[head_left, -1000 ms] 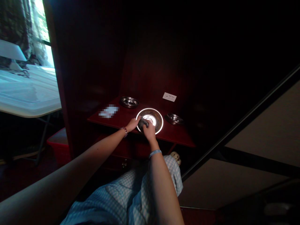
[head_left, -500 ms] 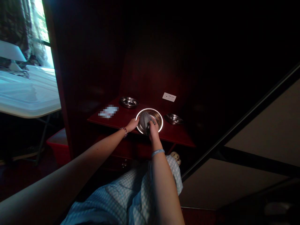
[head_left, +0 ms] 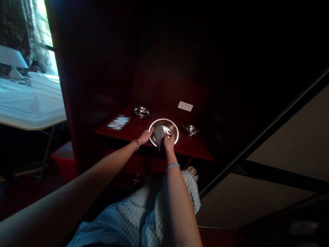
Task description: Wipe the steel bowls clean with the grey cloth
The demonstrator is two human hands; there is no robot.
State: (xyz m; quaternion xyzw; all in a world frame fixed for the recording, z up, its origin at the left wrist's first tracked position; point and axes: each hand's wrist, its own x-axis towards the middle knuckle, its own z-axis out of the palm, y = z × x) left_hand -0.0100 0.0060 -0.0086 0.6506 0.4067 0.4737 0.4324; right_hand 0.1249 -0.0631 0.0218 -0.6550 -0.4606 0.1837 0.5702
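Observation:
A round steel bowl (head_left: 175, 127) with a bright rim is at the front edge of the dark red shelf (head_left: 128, 132). My left hand (head_left: 145, 137) grips the left side of its rim, thumb on top. A grey cloth (head_left: 159, 136) hangs bunched from my right hand (head_left: 169, 141), whose fingers are closed on it over the bowl. The cloth covers part of the bowl's left inside and front rim. My right fingertips are partly hidden.
Behind left on the shelf stands a shallow steel bowl (head_left: 141, 112), and a similar bowl (head_left: 191, 130) is on the right. A blurred-out pale item (head_left: 118, 122) lies at the left. A white socket plate (head_left: 185, 106) is on the back panel. A white folding table (head_left: 31, 103) stands far left.
The grey cloth was spread wider within the bowl; now it hangs narrower and drapes toward the front rim. My right hand has turned slightly. My left hand keeps its hold.

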